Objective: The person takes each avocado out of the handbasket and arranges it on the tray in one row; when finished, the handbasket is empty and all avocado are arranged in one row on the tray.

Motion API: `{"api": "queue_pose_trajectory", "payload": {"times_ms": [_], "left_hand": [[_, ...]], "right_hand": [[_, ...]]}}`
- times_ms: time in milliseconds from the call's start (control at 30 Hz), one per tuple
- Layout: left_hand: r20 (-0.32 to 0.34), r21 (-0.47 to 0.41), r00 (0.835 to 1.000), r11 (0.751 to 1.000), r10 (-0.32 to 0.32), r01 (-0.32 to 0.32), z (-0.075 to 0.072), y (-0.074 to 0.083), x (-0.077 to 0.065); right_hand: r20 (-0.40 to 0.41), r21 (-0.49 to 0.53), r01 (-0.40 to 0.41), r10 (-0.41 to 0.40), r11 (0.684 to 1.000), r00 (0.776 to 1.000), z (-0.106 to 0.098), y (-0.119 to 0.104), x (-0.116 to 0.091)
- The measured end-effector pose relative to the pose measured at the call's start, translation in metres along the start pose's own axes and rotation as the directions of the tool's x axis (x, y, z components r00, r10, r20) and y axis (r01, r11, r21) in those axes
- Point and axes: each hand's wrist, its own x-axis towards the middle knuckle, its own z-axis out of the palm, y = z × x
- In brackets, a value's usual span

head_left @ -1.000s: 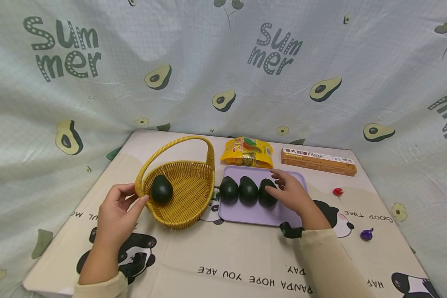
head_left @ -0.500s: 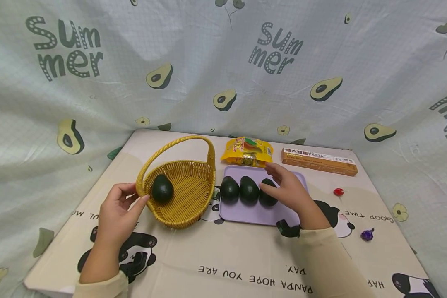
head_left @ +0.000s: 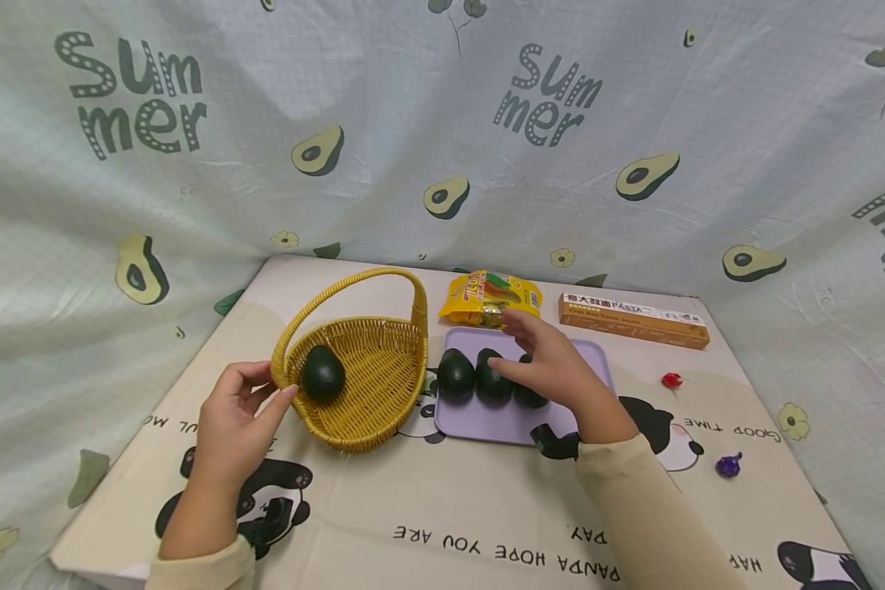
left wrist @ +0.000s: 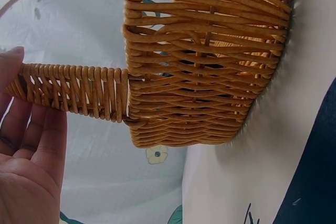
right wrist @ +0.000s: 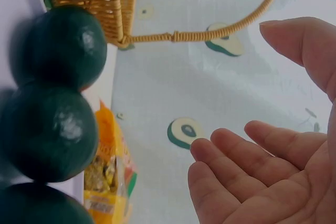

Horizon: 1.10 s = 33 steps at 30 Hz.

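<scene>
My left hand grips the lower left end of the handle of a yellow wicker basket, thumb on one side and fingers on the other; the left wrist view shows the woven handle between them. One dark green avocado lies inside the basket at its left. On a lilac tray three more avocados stand in a row. Over the tray's right part hovers my right hand, holding nothing, fingers spread and thumb apart. It partly covers the rightmost avocado in the head view.
Behind the tray lies a yellow snack bag, with a pasta box to its right. A small red item and a small purple item lie at the right. A patterned curtain hangs behind the table.
My right hand has moved left and slightly back over the tray, from the rightmost avocado toward the middle one. My left hand keeps its grip on the basket handle.
</scene>
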Motion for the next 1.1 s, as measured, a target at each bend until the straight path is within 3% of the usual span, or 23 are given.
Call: {"api": "queue_pose_trajectory", "payload": {"times_ms": [400, 700, 1100], "left_hand": [[0.008, 0.027, 1.000, 1.000, -0.011, 0.010, 0.002, 0.001, 0.001], [-0.003, 0.013, 1.000, 1.000, -0.007, 0.007, 0.001, 0.001, 0.002], [-0.009, 0.012, 1.000, 1.000, -0.002, 0.002, 0.001, 0.000, 0.000]], "right_hand": [[0.041, 0.025, 0.047, -0.048, 0.999, 0.998, 0.009, -0.014, 0.016], [0.065, -0.010, 0.040, -0.039, 0.999, 0.997, 0.016, -0.022, 0.027], [0.149, 0.011, 0.112, -0.112, 0.994, 0.982, 0.029, -0.029, 0.044]]}}
